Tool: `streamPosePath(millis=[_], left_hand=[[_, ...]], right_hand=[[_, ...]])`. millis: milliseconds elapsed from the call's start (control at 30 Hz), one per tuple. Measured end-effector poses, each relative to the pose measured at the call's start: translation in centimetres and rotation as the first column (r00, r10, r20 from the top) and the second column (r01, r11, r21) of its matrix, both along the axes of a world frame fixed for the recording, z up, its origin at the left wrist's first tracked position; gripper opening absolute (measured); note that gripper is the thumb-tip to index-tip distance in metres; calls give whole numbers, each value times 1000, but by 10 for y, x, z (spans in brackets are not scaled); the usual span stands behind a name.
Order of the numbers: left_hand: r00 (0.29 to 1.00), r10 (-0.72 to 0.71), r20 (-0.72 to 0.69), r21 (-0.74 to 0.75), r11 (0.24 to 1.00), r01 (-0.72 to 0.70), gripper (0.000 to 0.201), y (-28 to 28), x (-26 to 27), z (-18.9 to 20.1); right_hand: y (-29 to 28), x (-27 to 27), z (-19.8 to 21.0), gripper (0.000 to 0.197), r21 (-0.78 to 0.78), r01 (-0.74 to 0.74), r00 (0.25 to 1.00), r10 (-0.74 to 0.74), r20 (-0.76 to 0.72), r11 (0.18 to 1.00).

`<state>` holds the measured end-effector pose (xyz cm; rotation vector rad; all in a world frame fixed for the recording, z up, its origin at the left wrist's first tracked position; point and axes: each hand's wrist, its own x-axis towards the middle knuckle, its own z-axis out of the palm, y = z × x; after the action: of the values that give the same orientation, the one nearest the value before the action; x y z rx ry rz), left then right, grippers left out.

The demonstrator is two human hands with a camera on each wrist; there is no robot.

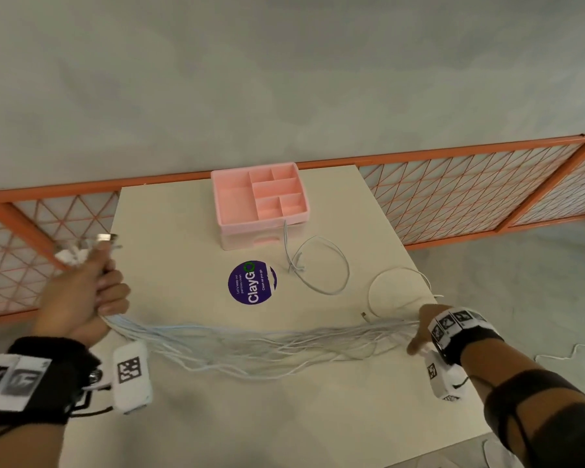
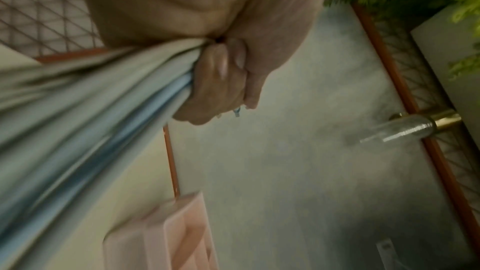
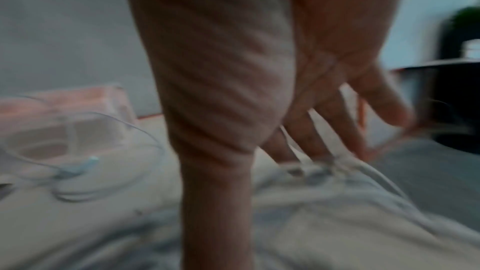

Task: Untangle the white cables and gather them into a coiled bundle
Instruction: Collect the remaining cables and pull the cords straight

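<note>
A sheaf of several thin white and pale blue cables (image 1: pixel 250 342) stretches across the near part of the table (image 1: pixel 169 231). My left hand (image 1: pixel 107 288) grips one end of it in a fist at the table's left edge, and the plug ends (image 1: pixel 85 248) stick out above the fist. The left wrist view shows the fingers (image 2: pixel 223 81) curled tight round the cables (image 2: pixel 103 120). My right hand (image 1: pixel 419 336) is at the other end, with its fingers (image 3: pixel 337 126) spread and straight. Blurred cable strands (image 3: pixel 324 182) run between and under them.
Two loose white cables lie in loops, one (image 1: pixel 321 268) before the pink compartment organiser (image 1: pixel 260 197), one (image 1: pixel 399 288) near my right hand. A purple round sticker (image 1: pixel 252 282) marks the table's middle. An orange mesh fence (image 1: pixel 470 190) runs behind. Another cable (image 1: pixel 568 352) lies on the floor.
</note>
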<state>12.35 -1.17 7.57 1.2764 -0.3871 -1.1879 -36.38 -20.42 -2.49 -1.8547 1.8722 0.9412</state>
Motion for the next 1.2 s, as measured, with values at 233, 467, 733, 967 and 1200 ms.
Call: streamPosePath(millis=[233,467,733,967,1200], left_hand=[[1000,24,18,92,995,-25,39,-16,-40,-22],[997,63,53,180,981,-71,36,-21,-68,-37],[993,57,102,194,978,-76,34,-16,-76,-43],[996,30,88,148,988,-43,32,-19,-79,-41],[996,-10,86,117,993,0,39,-35,-96,-37]], right_hand=[[-14,116,40,41,-259,-236,849,328,414,937],[-1,197,0,42,-245,-189,729,303,614,951],[11,223,-17,51,-295,-229,775,357,521,927],[14,242,50,41,-430,-17,543,369,754,903],[33,244,104,18,-777,-21,466,694,549,629]])
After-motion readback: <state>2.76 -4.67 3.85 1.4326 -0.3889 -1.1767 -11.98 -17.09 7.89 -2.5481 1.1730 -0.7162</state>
